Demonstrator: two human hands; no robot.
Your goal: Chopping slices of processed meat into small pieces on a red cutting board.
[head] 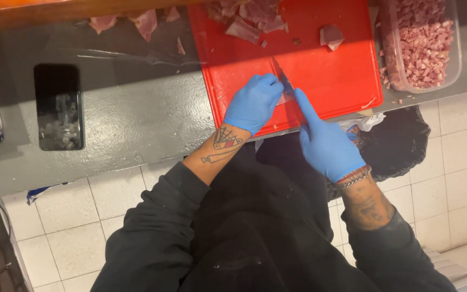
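Looking down, I see my left hand (253, 103) pressing one meat piece (284, 99) on the single red cutting board (320, 70), right hand (325, 141) closed around one knife (283, 78); one tub of diced meat (427, 43) and one phone (58, 106) sit on the tabletop (136, 124).

The left hand (253, 103) covers most of the meat piece (284, 99) it presses down, and the knife (284, 81) handle is lost under the right hand (325, 143). The top edge cuts off the red cutting board (341, 75), the meat pile (249, 16) and the plastic tub (422, 46)
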